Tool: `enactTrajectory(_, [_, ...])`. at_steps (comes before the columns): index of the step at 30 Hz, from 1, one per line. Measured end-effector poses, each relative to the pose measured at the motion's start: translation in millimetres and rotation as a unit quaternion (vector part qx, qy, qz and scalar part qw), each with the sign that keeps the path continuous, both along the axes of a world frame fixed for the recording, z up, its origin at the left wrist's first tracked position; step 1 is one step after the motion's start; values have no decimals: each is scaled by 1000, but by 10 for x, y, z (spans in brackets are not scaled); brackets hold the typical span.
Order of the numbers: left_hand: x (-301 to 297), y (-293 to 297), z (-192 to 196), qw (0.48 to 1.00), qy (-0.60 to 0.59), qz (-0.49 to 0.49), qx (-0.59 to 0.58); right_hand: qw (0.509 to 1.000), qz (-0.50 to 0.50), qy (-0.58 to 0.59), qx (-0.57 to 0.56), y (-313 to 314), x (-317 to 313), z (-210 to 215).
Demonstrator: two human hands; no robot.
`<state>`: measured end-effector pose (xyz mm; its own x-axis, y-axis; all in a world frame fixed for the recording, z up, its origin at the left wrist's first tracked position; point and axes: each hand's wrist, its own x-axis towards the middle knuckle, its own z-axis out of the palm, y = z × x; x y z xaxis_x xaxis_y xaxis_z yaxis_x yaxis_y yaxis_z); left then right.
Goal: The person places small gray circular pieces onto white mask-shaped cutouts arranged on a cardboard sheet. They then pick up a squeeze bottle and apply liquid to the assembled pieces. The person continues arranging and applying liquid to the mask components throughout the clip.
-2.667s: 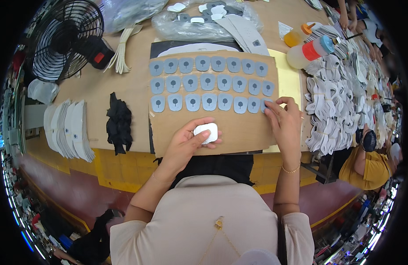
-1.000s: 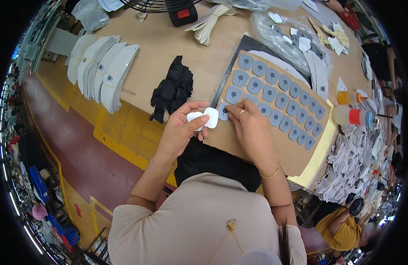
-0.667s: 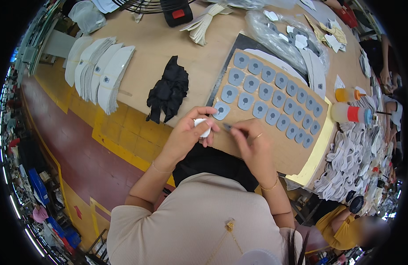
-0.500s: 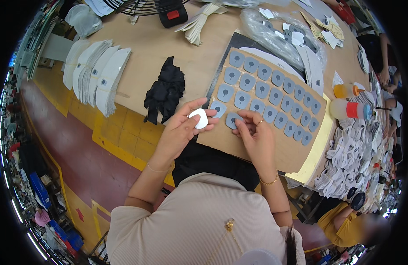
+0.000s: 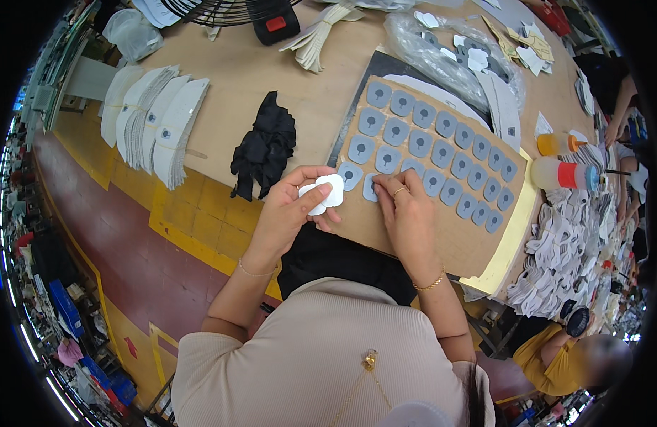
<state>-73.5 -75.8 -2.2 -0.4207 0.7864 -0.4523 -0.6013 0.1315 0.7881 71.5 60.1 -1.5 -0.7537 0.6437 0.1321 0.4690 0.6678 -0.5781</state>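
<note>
My left hand (image 5: 282,213) is closed around a few small white rounded patches (image 5: 333,191), fanned out with the thumb on top. To its right, my right hand (image 5: 412,217) pinches the right edge of a blue-grey rounded patch (image 5: 369,189) lying at the near left of a brown cardboard sheet (image 5: 442,245). Its fingertips partly cover that patch. Several like blue-grey patches (image 5: 395,132), each with a dark mark in its middle, lie in rows on the sheet. One of them (image 5: 350,176) sits just beyond my left fingertips.
A crumpled black cloth (image 5: 266,151) lies left of the cardboard. Bundled white pieces (image 5: 173,135) stand at the table's left edge. A clear plastic bag (image 5: 421,53) lies behind the sheet; two bottles (image 5: 554,174) and piled light strips (image 5: 549,256) are on the right.
My right hand has shifted slightly left, and the patch at its fingers now lies nearer its left neighbour. In my left hand the white patches have fanned apart.
</note>
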Motion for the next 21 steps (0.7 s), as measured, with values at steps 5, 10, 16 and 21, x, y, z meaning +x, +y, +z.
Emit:
enactTrajectory(5, [80, 81, 70, 995, -98, -9, 11, 990, 59, 39, -125, 92, 57, 268])
enactTrajectory(10, [139, 89, -1, 979, -151, -126, 60, 966, 140, 134, -169, 54, 176, 288])
enactTrajectory(16, [169, 95, 47, 993, -90, -79, 4, 938, 38, 78, -337, 163, 474, 223])
enactTrajectory(21, [122, 73, 9, 995, -54, -86, 24, 965, -18, 7, -262, 252, 411, 291])
